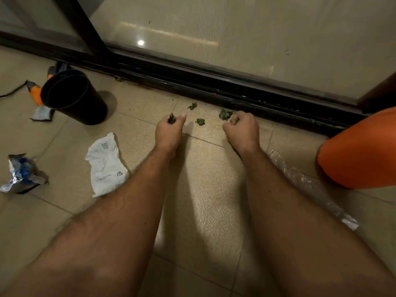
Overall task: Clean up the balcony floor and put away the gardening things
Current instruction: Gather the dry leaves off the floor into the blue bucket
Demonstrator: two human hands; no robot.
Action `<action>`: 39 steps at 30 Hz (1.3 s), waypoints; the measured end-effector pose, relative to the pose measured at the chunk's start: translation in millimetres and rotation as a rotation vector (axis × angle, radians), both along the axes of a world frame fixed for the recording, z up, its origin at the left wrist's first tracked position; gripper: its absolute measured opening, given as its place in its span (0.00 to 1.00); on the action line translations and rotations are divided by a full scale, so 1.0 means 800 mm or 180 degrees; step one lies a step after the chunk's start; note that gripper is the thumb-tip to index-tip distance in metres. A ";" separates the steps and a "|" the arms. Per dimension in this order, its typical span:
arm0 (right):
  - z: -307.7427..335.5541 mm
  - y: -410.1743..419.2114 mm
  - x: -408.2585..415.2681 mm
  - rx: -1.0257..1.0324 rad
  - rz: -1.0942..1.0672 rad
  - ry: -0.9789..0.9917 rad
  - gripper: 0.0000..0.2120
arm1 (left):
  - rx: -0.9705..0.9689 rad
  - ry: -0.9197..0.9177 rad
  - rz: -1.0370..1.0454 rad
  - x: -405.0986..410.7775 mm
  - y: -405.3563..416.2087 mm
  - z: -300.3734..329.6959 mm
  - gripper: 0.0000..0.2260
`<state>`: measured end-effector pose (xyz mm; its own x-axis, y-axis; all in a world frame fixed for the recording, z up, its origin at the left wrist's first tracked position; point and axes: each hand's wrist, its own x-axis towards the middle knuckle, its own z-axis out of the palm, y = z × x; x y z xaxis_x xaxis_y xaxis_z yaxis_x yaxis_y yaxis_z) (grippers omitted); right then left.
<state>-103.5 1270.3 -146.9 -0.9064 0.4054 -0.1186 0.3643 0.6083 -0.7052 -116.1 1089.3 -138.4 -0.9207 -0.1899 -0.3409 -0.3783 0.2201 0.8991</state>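
Wilted green leaves lie on the beige floor tiles near the dark door track: one leaf (192,105) far, one (200,121) between my hands, one (224,114) by my right fingers. My left hand (169,130) grips a small bunch of dark leaves (171,119) in curled fingers. My right hand (242,127) is curled low over the floor, its fingertips at the rightmost leaf; whether it holds anything is hidden.
A black pot (74,96) lies tipped at the left, with orange-grey gloves (38,99) behind it. A white crumpled packet (106,163) and a blue foil wrapper (20,173) lie left. Clear plastic wrap (308,185) and an orange object (362,151) are right.
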 end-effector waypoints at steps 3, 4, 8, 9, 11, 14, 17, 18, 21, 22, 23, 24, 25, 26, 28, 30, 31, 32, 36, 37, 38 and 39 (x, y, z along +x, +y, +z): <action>0.002 -0.013 -0.013 0.0158 0.0388 0.0091 0.14 | -0.0156 0.0057 -0.0006 0.002 -0.010 -0.003 0.09; 0.001 -0.016 -0.017 0.0236 0.0509 0.0080 0.14 | -0.0193 0.0053 -0.0031 0.003 -0.012 -0.003 0.08; -0.005 -0.017 -0.021 0.0681 0.0665 -0.0090 0.10 | -0.0368 0.0039 -0.0235 0.004 -0.013 0.000 0.06; -0.006 -0.015 -0.021 0.0706 0.0627 -0.0114 0.10 | -0.0435 0.0053 -0.0316 0.002 -0.012 0.000 0.08; -0.005 -0.007 -0.016 0.0479 0.0484 -0.0137 0.10 | -0.0703 0.0101 -0.0524 -0.003 -0.006 0.001 0.11; 0.003 0.012 -0.004 -0.0779 -0.0006 -0.0029 0.09 | -0.1254 0.0310 -0.0857 -0.009 0.012 -0.002 0.18; 0.018 0.030 0.008 -0.1856 -0.0661 0.0082 0.07 | -0.1658 0.0441 -0.1181 -0.013 0.027 -0.010 0.22; 0.022 0.039 0.012 -0.2119 -0.0869 0.0115 0.08 | -0.1820 0.0422 -0.1329 -0.013 0.032 -0.013 0.22; 0.025 0.056 0.023 -0.2521 -0.1151 0.0109 0.09 | -0.2239 0.0420 -0.1603 -0.015 0.035 -0.015 0.16; 0.024 0.061 0.029 -0.2403 -0.1121 0.0054 0.09 | -0.2355 0.0468 -0.1634 -0.017 0.035 -0.014 0.13; 0.022 0.064 0.033 -0.2239 -0.1041 -0.0015 0.08 | -0.2458 0.0523 -0.1644 -0.018 0.037 -0.014 0.11; 0.018 0.065 0.037 -0.2069 -0.0933 -0.0083 0.07 | -0.2527 0.0556 -0.1642 -0.017 0.038 -0.014 0.10; 0.015 0.065 0.039 -0.1885 -0.0804 -0.0146 0.07 | -0.2523 0.0557 -0.1616 -0.016 0.040 -0.014 0.09; 0.012 0.063 0.041 -0.1662 -0.0659 -0.0174 0.08 | -0.2413 0.0517 -0.1553 -0.016 0.040 -0.014 0.09; 0.005 0.055 0.041 -0.1094 -0.0311 -0.0171 0.08 | -0.1922 0.0412 -0.1247 -0.018 0.035 -0.014 0.09; 0.003 0.041 0.041 -0.0546 -0.0128 -0.0148 0.05 | -0.1273 0.0319 -0.0753 -0.022 0.025 -0.013 0.09; 0.000 0.034 0.041 -0.0300 -0.0093 -0.0134 0.07 | -0.0958 0.0262 -0.0474 -0.025 0.019 -0.012 0.07; -0.005 0.029 0.041 -0.0045 -0.0071 -0.0151 0.09 | -0.0646 0.0213 -0.0226 -0.029 0.015 -0.011 0.06; -0.017 0.011 0.041 0.0710 0.0088 -0.0378 0.07 | 0.0001 0.0103 0.0201 -0.044 0.012 -0.005 0.06; -0.017 0.007 0.041 0.0665 0.0093 -0.0370 0.05 | -0.0079 0.0109 0.0181 -0.049 0.013 -0.007 0.09; -0.016 0.002 0.043 0.0503 0.0076 -0.0311 0.03 | -0.0250 0.0133 0.0089 -0.055 0.013 -0.008 0.12; -0.016 -0.003 0.045 0.0266 0.0047 -0.0222 0.03 | -0.0479 0.0145 -0.0075 -0.060 0.014 -0.009 0.14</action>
